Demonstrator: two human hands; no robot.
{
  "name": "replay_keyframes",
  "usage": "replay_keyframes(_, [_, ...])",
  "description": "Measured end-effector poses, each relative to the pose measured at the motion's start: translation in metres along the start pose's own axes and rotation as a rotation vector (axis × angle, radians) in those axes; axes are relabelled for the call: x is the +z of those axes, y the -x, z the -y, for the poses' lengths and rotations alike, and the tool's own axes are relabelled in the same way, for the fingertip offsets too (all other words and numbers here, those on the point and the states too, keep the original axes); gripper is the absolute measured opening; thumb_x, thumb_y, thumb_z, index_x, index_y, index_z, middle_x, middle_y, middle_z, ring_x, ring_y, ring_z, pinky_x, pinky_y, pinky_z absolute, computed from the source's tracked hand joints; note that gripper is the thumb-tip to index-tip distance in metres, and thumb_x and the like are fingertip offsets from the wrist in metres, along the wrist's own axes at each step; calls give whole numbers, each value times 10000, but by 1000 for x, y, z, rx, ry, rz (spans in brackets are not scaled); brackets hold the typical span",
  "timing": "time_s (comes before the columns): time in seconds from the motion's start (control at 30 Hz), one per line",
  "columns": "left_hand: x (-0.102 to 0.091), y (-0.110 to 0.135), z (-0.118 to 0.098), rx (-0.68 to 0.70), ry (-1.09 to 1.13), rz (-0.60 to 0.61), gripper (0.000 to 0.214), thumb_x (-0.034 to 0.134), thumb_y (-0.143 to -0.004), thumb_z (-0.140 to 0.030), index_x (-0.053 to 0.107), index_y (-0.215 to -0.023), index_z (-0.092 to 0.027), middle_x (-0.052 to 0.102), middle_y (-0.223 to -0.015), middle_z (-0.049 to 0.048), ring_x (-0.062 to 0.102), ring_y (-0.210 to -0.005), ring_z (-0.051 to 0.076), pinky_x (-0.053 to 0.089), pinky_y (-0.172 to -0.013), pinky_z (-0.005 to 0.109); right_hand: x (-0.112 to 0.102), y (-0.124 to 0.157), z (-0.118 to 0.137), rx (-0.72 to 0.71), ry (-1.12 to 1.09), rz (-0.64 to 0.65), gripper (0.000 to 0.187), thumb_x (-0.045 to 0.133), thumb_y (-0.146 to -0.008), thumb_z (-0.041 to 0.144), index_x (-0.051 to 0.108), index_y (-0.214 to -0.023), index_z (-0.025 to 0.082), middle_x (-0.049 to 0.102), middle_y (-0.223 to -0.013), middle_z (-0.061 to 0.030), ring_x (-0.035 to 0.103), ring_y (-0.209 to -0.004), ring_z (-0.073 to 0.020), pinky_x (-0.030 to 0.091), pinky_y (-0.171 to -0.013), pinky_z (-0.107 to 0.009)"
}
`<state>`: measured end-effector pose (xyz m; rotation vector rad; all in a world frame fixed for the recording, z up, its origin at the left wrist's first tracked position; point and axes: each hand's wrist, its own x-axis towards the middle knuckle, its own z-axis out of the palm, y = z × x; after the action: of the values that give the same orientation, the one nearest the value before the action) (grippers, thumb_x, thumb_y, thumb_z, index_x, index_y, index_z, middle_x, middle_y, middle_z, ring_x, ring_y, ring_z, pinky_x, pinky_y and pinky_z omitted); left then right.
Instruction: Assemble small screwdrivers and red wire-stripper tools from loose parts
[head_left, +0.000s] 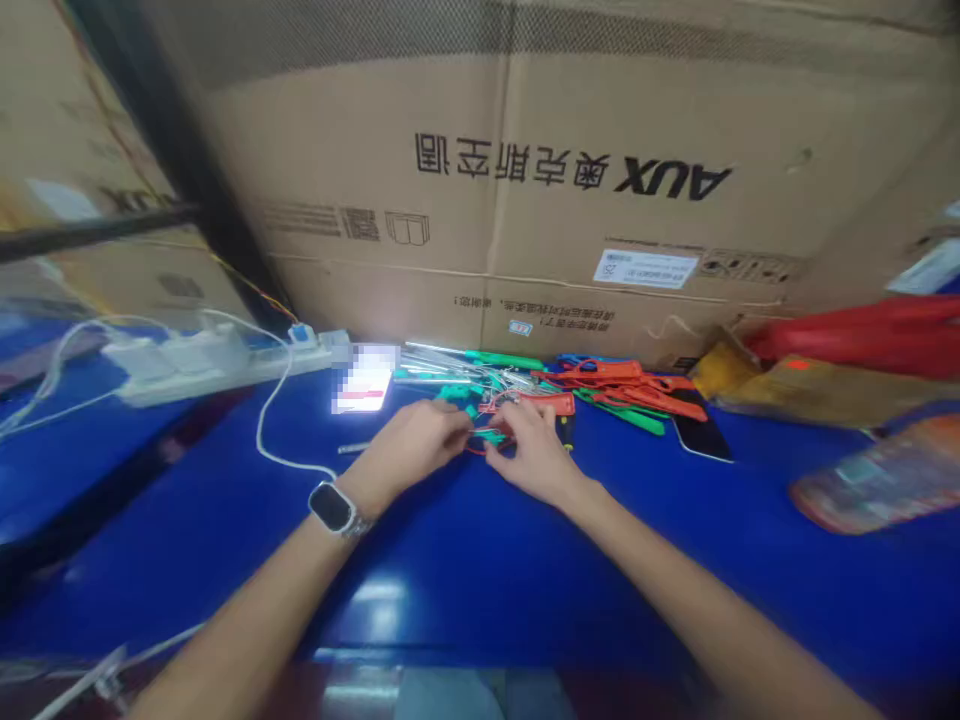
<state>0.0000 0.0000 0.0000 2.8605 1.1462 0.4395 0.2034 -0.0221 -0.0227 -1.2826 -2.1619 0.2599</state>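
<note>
My left hand [427, 440], with a watch [332, 508] on its wrist, is closed with the fingertips pinched at one end of a small green part with thin red wires [491, 436]. From the other side my right hand [536, 450] has its thumb and fingers around the same part. Blur and the fingers hide its exact kind. Just beyond the hands lies a pile of thin metal rods [439, 360], green handle-like pieces [506, 360] and orange plastic pieces [615, 375]. A small black and yellow tool [566, 432] lies beside my right hand.
A lit phone [367, 380] stands left of the pile; a dark phone [703, 437] lies to its right. A white power strip [232, 368] and cable [262, 420] run along the left. Plastic packages [885, 475] sit right. A large carton [525, 220] backs the blue table [465, 570].
</note>
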Motion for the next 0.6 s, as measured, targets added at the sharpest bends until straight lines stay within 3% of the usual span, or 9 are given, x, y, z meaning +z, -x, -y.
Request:
replay_keyframes(0.17, [-4, -4, -6, 6, 22, -51, 149, 546, -909, -129, 684, -938, -178, 666, -920, 66, 631, -897, 204, 503, -792, 312, 1, 0, 0, 29, 22, 10, 118, 613, -822, 241, 501, -847, 215, 690, -916, -17, 569, -922, -238, 294, -836, -363])
replay_keyframes(0.43, [3, -1, -2, -48, 262, -93, 184, 490, -961, -166, 659, -1029, -194, 615, -990, 60, 614, -918, 193, 507, -834, 335, 2, 0, 0, 60, 44, 3, 127, 616, -817, 248, 495, -820, 211, 687, -900, -12, 567, -909, -228, 284, -833, -352])
replay_keyframes(0.6, [7, -3, 1, -72, 368, -129, 156, 505, -969, -232, 643, -918, -180, 607, -903, 42, 604, -869, 188, 486, -782, 317, 1, 1, 1, 50, 33, -4, 125, 628, -805, 246, 510, -824, 209, 670, -865, 4, 569, -886, -209, 280, -826, -339])
